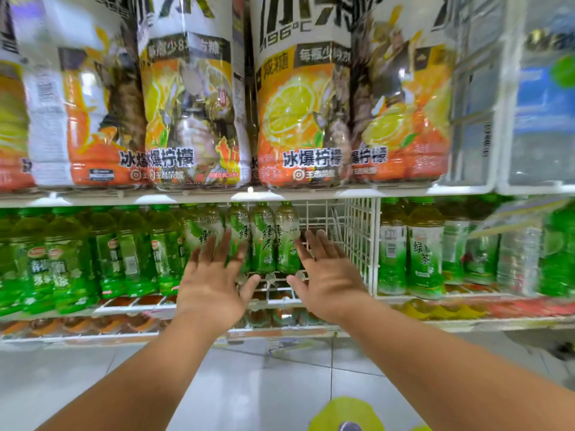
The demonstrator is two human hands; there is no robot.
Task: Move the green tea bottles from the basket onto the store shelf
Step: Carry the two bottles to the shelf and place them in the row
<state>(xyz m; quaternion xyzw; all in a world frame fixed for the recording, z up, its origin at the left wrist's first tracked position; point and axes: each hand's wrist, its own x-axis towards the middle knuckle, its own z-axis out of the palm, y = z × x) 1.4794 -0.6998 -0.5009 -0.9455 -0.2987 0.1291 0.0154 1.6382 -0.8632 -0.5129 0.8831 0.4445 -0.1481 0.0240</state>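
Several green tea bottles (264, 237) stand upright in a row on the white wire shelf (280, 295), in the middle of the head view. My left hand (214, 281) is stretched out in front of the left bottles, fingers straight and spread, holding nothing. My right hand (326, 275) reaches forward just right of the row, fingers straight, palm turned inward, also holding nothing. An unfilled gap of the shelf lies behind my right hand, bounded by a wire divider (361, 237). The basket is not clearly in view; a yellow-green shape (347, 413) shows at the bottom edge.
Other green bottles (62, 259) fill the shelf to the left, more green tea bottles (424, 247) stand right of the divider. Large orange lemon-tea bottles (298, 113) crowd the shelf above. A lower shelf (280, 331) and grey tiled floor (186, 384) lie below.
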